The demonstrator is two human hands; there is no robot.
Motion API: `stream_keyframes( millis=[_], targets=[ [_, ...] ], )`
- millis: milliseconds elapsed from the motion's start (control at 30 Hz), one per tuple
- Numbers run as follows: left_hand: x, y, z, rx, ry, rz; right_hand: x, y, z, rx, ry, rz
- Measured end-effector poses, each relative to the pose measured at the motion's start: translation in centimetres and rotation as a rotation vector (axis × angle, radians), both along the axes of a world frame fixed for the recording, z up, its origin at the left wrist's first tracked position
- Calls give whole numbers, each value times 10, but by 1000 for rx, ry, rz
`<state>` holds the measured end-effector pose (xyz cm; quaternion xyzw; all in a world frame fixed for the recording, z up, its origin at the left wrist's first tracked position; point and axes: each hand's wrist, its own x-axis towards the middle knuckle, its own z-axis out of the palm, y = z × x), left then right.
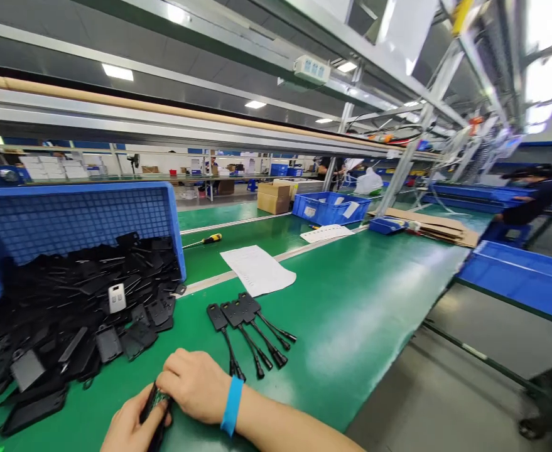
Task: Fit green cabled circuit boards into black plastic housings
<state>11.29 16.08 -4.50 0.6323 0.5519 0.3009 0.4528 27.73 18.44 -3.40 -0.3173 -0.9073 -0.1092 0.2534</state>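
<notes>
Near the front edge of the green table, my left hand is wrapped around a black plastic case with a bit of green circuit board showing in it. My right hand, with a blue band on the wrist, closes its fingers on the upper end of the same case. Much of the case is hidden by my fingers. Just beyond my right hand lie several black modules with short plug-ended cables. To the left, loose black case parts spill in a heap, with one silver-grey piece among them.
A tipped blue crate stands behind the heap. Farther back are a yellow-black screwdriver, a paper sheet, a blue bin, a carton and flat cardboard. Another person sits at far right.
</notes>
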Motion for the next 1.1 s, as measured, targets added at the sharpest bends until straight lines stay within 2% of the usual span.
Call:
stream_keyframes(
  millis=[133, 267, 400, 533, 733, 967, 1100],
  targets=[
    [5, -4, 16, -125, -124, 13, -1, -5, 4, -89, 88, -10],
    [7, -8, 21, -142, -165, 48, 2, 0, 13, -170, 203, 16],
    [8, -12, 17, -129, -134, 40, 5, 11, 19, -104, 137, 147],
    [8, -13, 17, -115, -104, 42, 5, 17, 20, -45, 108, 212],
    [8, -15, 21, -129, -93, 41, 3, 21, 20, 35, 47, 269],
    [8, -16, 21, -134, -76, 28, 5, 25, 25, -25, -55, 321],
    [7, -15, 18, -126, -67, 25, 3, 23, 25, 48, -161, 328]
  ],
)
